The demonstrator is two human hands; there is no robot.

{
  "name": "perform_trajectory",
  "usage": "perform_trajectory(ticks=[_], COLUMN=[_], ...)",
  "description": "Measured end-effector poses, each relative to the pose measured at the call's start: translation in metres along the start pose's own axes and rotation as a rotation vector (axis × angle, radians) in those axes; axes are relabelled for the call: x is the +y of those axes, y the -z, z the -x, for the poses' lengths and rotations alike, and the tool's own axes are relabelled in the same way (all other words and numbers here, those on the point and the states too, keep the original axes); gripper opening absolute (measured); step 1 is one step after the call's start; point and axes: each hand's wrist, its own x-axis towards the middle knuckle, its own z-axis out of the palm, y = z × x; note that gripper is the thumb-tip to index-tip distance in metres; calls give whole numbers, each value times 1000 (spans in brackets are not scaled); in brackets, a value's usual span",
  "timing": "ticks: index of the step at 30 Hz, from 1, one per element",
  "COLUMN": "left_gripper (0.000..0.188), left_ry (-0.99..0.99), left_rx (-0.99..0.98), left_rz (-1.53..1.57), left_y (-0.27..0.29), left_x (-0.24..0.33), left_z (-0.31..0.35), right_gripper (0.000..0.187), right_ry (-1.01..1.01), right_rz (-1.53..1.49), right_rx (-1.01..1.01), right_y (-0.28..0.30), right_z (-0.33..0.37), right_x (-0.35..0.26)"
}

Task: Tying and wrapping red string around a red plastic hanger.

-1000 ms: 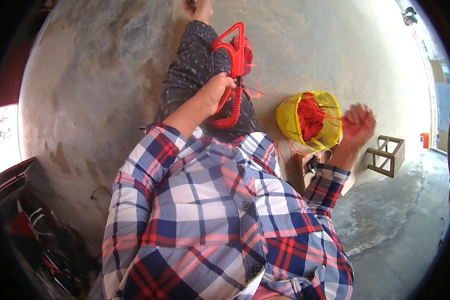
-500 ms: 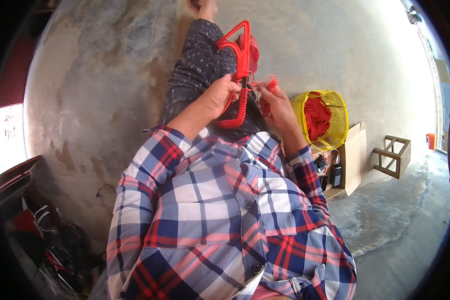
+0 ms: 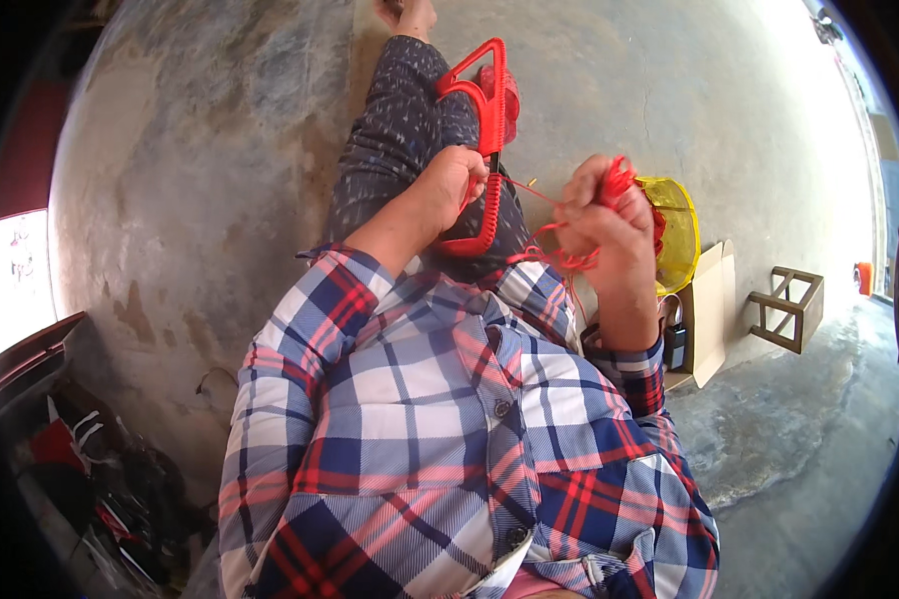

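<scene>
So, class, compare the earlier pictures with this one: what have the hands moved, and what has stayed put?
The right hand came in from beyond the yellow basket to the red plastic frame, then drew back rightward, gripping bunched red cord; a strand now stretches toward the frame. Nothing was visibly let go. The left hand still grips the frame; the basket stays to the right.

open floor (image 3: 220, 150) left, cord (image 3: 577, 263) between, basket (image 3: 680, 240) right

Red frame (image 3: 492, 205), red cord (image 3: 617, 182); yellow basket (image 3: 680, 240); blue-white-red plaid shirt (image 3: 410, 409); dark, white-flecked trousers (image 3: 390, 130).
</scene>
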Motion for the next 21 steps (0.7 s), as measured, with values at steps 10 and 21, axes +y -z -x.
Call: perform_trajectory(ticks=[10,21], left_gripper=[21,30], left_ry=[-925,-628], left_rx=[296,340], left_rz=[-1068,-923], left_y=[-46,-9], left_x=[14,-4], left_z=[43,32], right_gripper=[17,28], right_ry=[26,-95], right_rz=[429,715], right_rx=[-123,4], right_y=[25,53], right_z=[-32,-70], right_x=[-13,106])
